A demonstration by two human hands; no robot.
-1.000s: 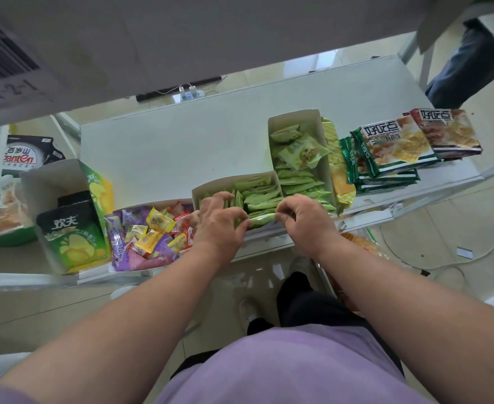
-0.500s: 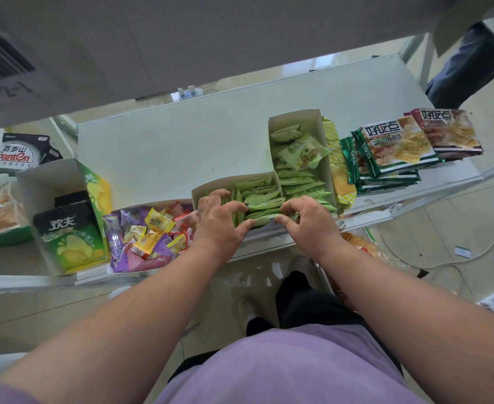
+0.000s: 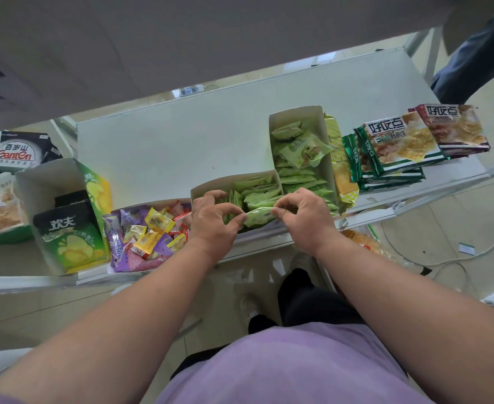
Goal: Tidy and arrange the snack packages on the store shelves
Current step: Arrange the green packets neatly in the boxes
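Two hands [image 3: 213,221]; four boxes [image 3: 295,118]

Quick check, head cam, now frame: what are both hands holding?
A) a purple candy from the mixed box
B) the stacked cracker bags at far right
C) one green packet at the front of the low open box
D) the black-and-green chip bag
C: the left hand and right hand each pinch an end of one green packet at the front edge of the low box, apart from the other snacks.
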